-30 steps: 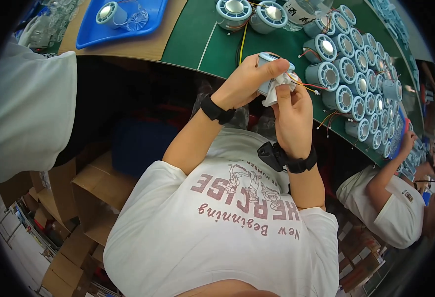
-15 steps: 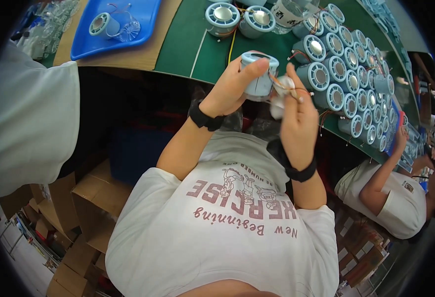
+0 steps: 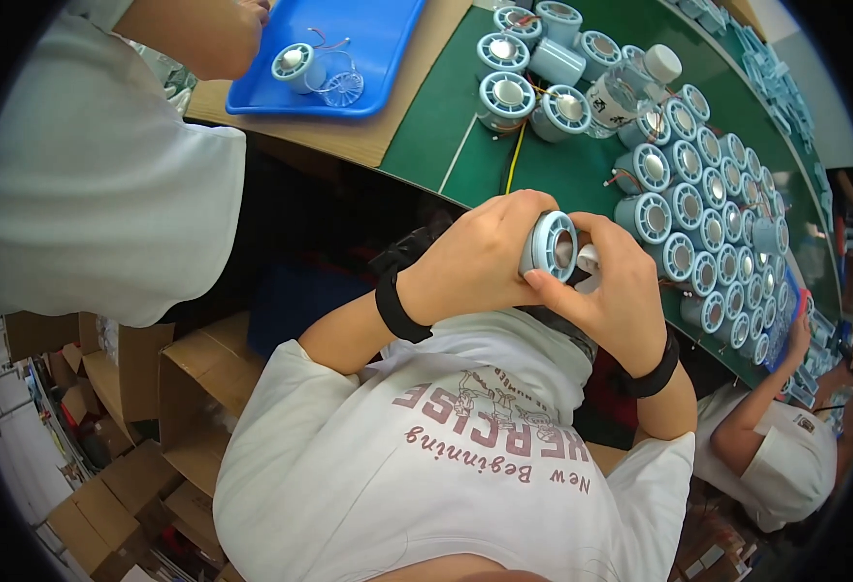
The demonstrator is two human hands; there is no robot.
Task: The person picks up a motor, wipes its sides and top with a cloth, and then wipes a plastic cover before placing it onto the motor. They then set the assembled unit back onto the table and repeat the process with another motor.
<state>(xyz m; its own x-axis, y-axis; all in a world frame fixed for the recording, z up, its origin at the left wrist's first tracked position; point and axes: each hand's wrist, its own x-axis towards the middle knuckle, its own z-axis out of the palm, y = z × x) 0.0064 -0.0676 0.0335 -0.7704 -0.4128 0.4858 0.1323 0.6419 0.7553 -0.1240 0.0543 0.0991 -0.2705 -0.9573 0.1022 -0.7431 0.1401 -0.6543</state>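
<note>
In front of my chest I hold a light-blue cylindrical housing (image 3: 548,254), tilted so its slotted ring end with a silvery round centre faces right. My left hand (image 3: 475,247) wraps around its body from the left. The thumb and fingers of my right hand (image 3: 625,291) touch the rim of the ring end. A bit of white, soft-looking material (image 3: 589,259) shows within my right hand; most of it is hidden. Just beyond my hands, on the green table (image 3: 426,155), stand rows of matching housings (image 3: 684,204), several with thin wires and small white plugs.
A clear bottle with a white cap (image 3: 661,64) stands among the housings. Back left, a blue tray (image 3: 373,97) holds one housing and a clear ribbed part; a co-worker's hand (image 3: 218,44) is beside it. Another co-worker (image 3: 771,436) sits at right. Cardboard boxes (image 3: 203,388) are stacked lower left.
The housing has turned, its ring end now facing right, and my right hand has closed in on its rim. Both hands are lower in the picture. The left co-worker's hand has come into view.
</note>
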